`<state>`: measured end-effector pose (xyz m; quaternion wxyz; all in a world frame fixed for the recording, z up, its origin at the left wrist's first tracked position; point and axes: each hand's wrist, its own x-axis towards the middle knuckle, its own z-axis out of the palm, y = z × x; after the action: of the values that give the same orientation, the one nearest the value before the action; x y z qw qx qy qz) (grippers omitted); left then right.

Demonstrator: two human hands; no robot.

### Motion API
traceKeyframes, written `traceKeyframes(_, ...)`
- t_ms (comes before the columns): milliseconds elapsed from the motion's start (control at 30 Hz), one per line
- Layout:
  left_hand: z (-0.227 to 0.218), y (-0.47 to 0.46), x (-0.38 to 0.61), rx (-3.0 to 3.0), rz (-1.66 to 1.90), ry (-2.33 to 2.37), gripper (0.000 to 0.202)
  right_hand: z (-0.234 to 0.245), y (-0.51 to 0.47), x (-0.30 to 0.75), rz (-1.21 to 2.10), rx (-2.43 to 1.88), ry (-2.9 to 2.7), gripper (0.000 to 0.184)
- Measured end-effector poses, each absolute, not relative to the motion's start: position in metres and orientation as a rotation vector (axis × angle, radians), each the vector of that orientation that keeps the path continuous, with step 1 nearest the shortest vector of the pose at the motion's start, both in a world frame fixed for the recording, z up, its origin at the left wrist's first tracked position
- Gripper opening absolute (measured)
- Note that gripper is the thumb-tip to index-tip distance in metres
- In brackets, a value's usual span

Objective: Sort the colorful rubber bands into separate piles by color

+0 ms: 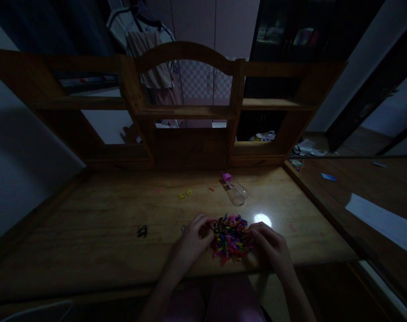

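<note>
A heap of small bright rubber bands (231,237) in pink, yellow, blue and black lies near the front edge of a wooden desk (99,223). My left hand (195,237) rests against the heap's left side, fingers curled inward as if pinching at the bands. My right hand (269,243) touches the heap's right side, fingers bent down onto it. The dim light hides what either hand holds.
A clear plastic bottle (236,190) with a pink cap lies on its side behind the heap. A few loose yellow bands (185,194) and a black band (142,231) are scattered on the desk. A wooden hutch (186,112) rises at the back. Another desk surface (364,197) extends right.
</note>
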<state>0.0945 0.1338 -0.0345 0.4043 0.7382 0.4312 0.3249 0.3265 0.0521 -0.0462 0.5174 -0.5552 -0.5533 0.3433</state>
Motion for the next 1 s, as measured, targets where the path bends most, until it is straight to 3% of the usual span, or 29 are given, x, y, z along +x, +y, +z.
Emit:
traceKeyframes(400, -0.038, 0.135, 0.096, 1.346, 0.943, 1.001, 0.006, -0.041, 0.051, 0.323, 0.730, -1.372, -1.323, 0.022)
traceKeyframes(600, -0.039, 0.130, 0.110, 0.997, 1.015, 0.919, 0.012, -0.030, 0.041, 0.289, 0.408, -1.499, -1.254, 0.014)
traceKeyframes(800, -0.033, 0.119, 0.123, 0.877, 1.042, 0.794, 0.012, -0.024, 0.051, 0.247, 0.468, -1.426, -1.414, 0.035)
traceKeyframes(1000, -0.038, 0.117, 0.124, 0.924, 1.081, 0.802, 0.012, -0.026, 0.054, 0.244, 0.483, -1.422, -1.314, 0.020)
